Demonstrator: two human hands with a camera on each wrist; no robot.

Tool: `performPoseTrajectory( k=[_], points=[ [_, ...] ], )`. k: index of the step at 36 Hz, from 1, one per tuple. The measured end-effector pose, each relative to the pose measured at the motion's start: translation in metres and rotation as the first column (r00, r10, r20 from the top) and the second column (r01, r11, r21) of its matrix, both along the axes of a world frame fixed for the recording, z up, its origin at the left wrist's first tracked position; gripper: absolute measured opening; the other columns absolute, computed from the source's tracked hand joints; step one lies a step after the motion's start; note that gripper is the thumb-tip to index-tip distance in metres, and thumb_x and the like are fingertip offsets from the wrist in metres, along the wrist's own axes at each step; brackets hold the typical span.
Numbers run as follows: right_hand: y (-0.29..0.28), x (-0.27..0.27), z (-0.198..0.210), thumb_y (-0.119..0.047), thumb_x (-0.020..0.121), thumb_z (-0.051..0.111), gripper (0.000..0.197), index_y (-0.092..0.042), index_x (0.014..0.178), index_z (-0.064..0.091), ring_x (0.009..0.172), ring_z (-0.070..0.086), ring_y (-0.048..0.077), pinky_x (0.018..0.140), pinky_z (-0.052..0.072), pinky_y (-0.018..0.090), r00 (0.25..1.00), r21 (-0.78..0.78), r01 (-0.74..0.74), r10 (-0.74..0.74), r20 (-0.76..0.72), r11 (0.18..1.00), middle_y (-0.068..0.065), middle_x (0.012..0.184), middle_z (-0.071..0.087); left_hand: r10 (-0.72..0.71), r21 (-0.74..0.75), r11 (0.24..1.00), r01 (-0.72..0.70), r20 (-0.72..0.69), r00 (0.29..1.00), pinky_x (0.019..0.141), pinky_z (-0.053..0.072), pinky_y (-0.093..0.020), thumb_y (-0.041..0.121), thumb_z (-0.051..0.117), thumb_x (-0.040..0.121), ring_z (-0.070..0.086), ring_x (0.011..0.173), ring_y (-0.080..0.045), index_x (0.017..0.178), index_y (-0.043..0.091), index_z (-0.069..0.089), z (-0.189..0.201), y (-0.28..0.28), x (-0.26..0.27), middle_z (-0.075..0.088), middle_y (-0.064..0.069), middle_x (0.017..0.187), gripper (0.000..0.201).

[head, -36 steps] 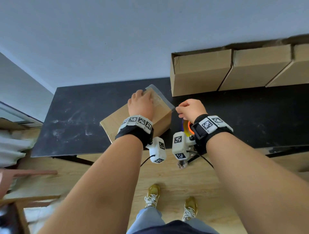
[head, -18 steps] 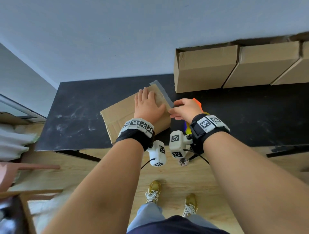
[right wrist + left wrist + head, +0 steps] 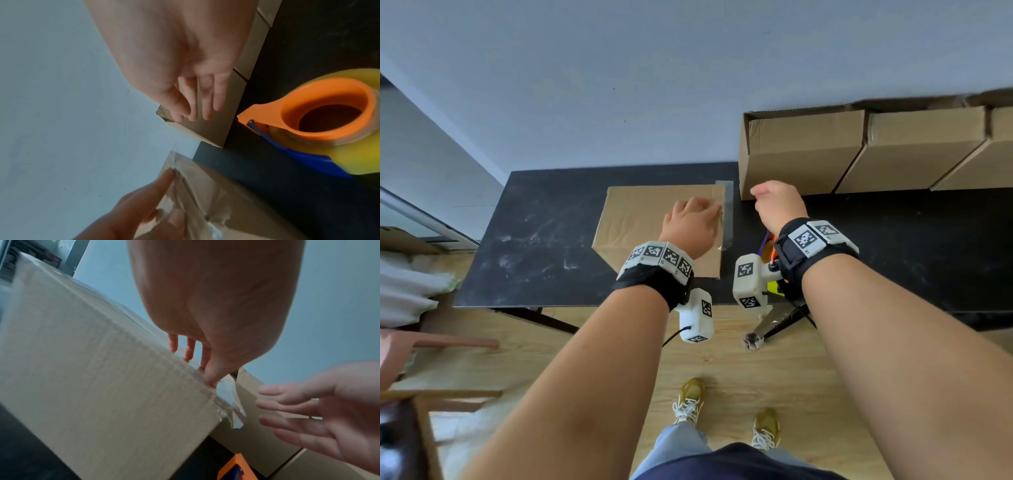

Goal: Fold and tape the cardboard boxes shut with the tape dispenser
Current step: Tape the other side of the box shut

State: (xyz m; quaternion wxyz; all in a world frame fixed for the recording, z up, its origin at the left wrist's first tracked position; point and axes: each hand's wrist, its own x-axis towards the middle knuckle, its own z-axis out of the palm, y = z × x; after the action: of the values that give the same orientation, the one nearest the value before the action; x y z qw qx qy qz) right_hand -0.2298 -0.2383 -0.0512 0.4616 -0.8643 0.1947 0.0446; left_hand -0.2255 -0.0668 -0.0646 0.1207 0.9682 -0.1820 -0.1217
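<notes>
Box now lies flat; my right hand has let go, fingers spread. Left hand presses tape flat. Other boxes appear untaped.

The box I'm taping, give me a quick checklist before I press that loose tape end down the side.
1. Box flat on the table: ok.
2. Left hand holding the top down, fingers on the taped edge: ok.
3. Tape stuck along the top edge: ok; its end down the side is wrinkled: not ok.
4. Right hand free, fingers straight beside the box: ok.
5. Dispenser set aside on the table: ok.
6. Far end of the seam: cannot tell.
</notes>
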Motion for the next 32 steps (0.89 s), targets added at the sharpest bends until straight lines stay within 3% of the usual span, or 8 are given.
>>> performPoseTrajectory(
  k=[5,8,10,12,17,21,28,32],
  points=[
    [0.005,0.006,0.000,-0.012,0.096,0.052,0.034,-0.018,0.127,0.064,0.121,0.055,0.019,0.096,0.038,0.022,0.991,-0.092,-0.117,0.122,0.050,0.989,0.000,0.133,0.061,-0.051,-0.109,0.993,0.049,-0.011,0.999,0.118,0.016,-0.043,0.018,0.037,0.096,0.016,0.143,-0.025,0.146,0.033,0.037,-0.005,0.002,-0.003,0.030,0.005,0.154,0.052],
    [0.010,0.012,-0.004,-0.020,0.098,0.051,0.036,-0.022,0.133,0.061,0.129,0.049,0.020,0.100,0.036,0.023,0.981,-0.161,-0.187,0.193,0.017,0.969,-0.002,0.141,0.054,0.044,-0.222,0.975,-0.030,0.058,0.997,0.117,0.020,-0.041,0.020,0.042,0.094,0.026,0.140,-0.023,0.141,0.029,0.046,-0.008,0.005,-0.011,0.038,0.003,0.150,0.049],
    [0.015,0.016,-0.007,-0.023,0.100,0.048,0.039,-0.024,0.138,0.055,0.136,0.041,0.022,0.110,0.035,0.034,0.973,-0.220,-0.230,0.231,-0.023,0.948,-0.003,0.149,0.045,0.153,-0.182,0.976,-0.122,0.166,0.974,0.112,0.026,-0.041,0.030,0.049,0.089,0.033,0.134,-0.023,0.136,0.028,0.050,-0.012,0.010,-0.017,0.042,0.002,0.144,0.047],
    [0.020,0.020,-0.009,-0.027,0.100,0.047,0.040,-0.025,0.140,0.052,0.137,0.039,0.025,0.110,0.036,0.043,0.963,-0.288,-0.271,0.263,-0.064,0.919,-0.003,0.151,0.042,0.226,-0.115,0.973,-0.202,0.256,0.940,0.104,0.029,-0.039,0.044,0.054,0.084,0.037,0.123,-0.022,0.127,0.028,0.054,-0.016,0.017,-0.023,0.046,0.001,0.132,0.046],
    [0.030,0.027,-0.009,-0.034,0.099,0.049,0.038,-0.028,0.136,0.055,0.124,0.050,0.028,0.102,0.043,0.041,0.967,-0.396,-0.255,0.225,-0.121,0.882,0.001,0.135,0.058,0.238,-0.108,0.971,-0.214,0.343,0.909,0.092,0.040,-0.035,0.057,0.051,0.086,0.042,0.107,-0.020,0.127,0.029,0.055,-0.025,0.030,-0.032,0.045,0.000,0.112,0.050],
    [0.034,0.027,-0.008,-0.030,0.096,0.055,0.034,-0.018,0.128,0.061,0.121,0.051,0.030,0.097,0.045,0.040,0.970,-0.461,-0.241,0.207,-0.125,0.854,0.006,0.126,0.062,0.229,-0.140,0.971,-0.193,0.329,0.916,0.087,0.047,-0.037,0.054,0.052,0.088,0.041,0.109,-0.020,0.129,0.028,0.054,-0.024,0.035,-0.030,0.045,-0.001,0.115,0.048],
    [0.025,0.019,-0.004,-0.022,0.090,0.061,0.026,-0.002,0.102,0.073,0.100,0.065,0.031,0.083,0.052,0.035,0.980,-0.334,-0.187,0.154,-0.123,0.924,0.014,0.105,0.070,0.392,-0.183,0.919,-0.350,0.311,0.866,0.104,0.035,-0.038,0.055,0.058,0.085,0.035,0.125,-0.026,0.134,0.016,0.046,-0.024,0.052,-0.015,0.040,-0.007,0.134,0.065],
    [0.026,0.016,-0.009,-0.018,0.092,0.059,0.023,-0.007,0.104,0.074,0.103,0.064,0.028,0.080,0.048,0.029,0.990,-0.234,-0.092,0.064,-0.127,0.968,0.009,0.107,0.071,0.571,-0.367,0.782,-0.504,0.096,0.815,0.085,0.045,-0.032,0.044,0.064,0.087,0.050,0.105,-0.021,0.118,0.011,0.048,-0.019,0.052,-0.009,0.046,-0.005,0.120,0.048]
  ],
)
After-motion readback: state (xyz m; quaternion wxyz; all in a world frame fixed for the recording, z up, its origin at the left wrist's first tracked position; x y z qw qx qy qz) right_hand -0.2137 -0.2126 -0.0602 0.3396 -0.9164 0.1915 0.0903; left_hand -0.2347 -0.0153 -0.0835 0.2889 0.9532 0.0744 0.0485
